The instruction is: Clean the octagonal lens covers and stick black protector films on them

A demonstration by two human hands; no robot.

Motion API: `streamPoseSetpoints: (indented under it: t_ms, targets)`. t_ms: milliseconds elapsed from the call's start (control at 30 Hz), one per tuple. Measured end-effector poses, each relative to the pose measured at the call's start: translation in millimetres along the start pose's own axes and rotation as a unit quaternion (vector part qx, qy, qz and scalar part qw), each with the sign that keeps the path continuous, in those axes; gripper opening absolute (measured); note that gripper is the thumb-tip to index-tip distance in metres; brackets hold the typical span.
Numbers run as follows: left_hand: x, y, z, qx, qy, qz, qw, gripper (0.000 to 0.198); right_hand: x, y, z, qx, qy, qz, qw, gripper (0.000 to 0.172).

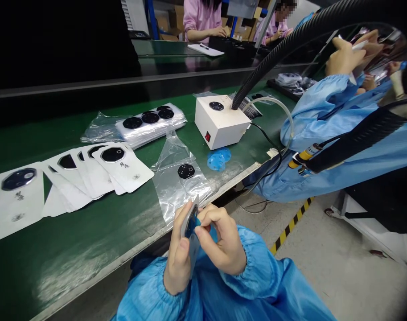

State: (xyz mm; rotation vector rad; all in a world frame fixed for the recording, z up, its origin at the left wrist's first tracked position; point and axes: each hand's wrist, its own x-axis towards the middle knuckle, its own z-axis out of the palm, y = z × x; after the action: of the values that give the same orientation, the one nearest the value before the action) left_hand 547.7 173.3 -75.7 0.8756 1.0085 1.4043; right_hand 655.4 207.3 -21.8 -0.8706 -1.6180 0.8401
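Observation:
My left hand [179, 254] and my right hand [219, 240] hold a thin flat piece [191, 227] upright between them, just off the front edge of the green workbench [72, 249]. It has a white edge and a dark, glossy blue face, and my fingers partly hide it. Beyond my hands, a clear plastic bag [178, 189] lies on the bench with a black octagonal lens piece [186, 171] on it. Several white backing cards [123, 171], each with a black octagonal piece, overlap at the left. A wrapped stack [150, 122] lies farther back.
A white box [216, 127] with a red switch carries a black piece and a black corrugated hose [256, 76]. A blue round pad [219, 159] lies beside it. A co-worker in a blue sleeve [337, 138] works at right. People in pink [202, 20] sit across the bench.

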Motion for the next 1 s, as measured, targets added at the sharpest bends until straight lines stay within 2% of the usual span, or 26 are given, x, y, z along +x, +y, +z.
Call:
streamPoseSetpoints:
  t_ms: [167, 233, 333, 433, 533, 633, 733, 800, 867, 933, 1000]
  targets:
    - [-1.1, 10.0, 4.0, -0.047, -0.014, -0.031, 0.998, 0.053, -2.5, -4.5, -2.2, 0.068, -0.008, -0.002, 0.998, 0.016]
    - [0.0, 14.3, 5.0, -0.048, -0.032, -0.038, 0.998, 0.053, -3.3, -4.3, -4.6, 0.135, -0.015, 0.046, 0.990, 0.013]
    - [2.4, 20.0, 4.6, -0.041, -0.070, -0.054, 0.995, 0.052, -2.7, -3.7, -8.4, 0.240, -0.010, 0.129, 0.962, 0.011]
    - [4.1, 22.1, 3.4, -0.039, -0.090, -0.068, 0.993, 0.050, -0.8, -4.1, -11.6, 0.300, -0.005, 0.165, 0.940, 0.013]
    - [6.3, 22.5, 4.7, -0.053, -0.079, -0.086, 0.992, 0.048, -0.2, -8.3, -14.9, 0.305, -0.001, 0.174, 0.936, 0.012]
    - [9.6, 27.0, 8.9, -0.124, -0.031, -0.149, 0.981, 0.049, -0.3, -17.3, -19.4, 0.290, 0.029, 0.137, 0.947, 0.008]
    - [12.3, 38.4, 12.6, -0.250, -0.009, -0.238, 0.938, 0.058, 7.1, -20.6, -26.6, 0.249, 0.071, 0.066, 0.964, 0.011]
    - [12.8, 47.8, 13.0, -0.307, -0.052, -0.288, 0.905, 0.069, 20.8, -10.7, -34.2, 0.173, 0.130, 0.026, 0.976, 0.017]
    - [12.2, 56.5, 12.4, -0.338, -0.100, -0.317, 0.881, 0.072, 41.5, 11.6, -44.4, 0.068, 0.194, 0.007, 0.979, 0.019]
    - [10.7, 63.2, 11.6, -0.368, -0.129, -0.316, 0.865, 0.069, 65.3, 42.1, -56.3, -0.027, 0.182, 0.018, 0.983, 0.020]
    - [8.7, 67.6, 11.6, -0.399, -0.145, -0.303, 0.853, 0.062, 86.8, 73.0, -67.9, -0.163, 0.107, 0.049, 0.979, 0.016]
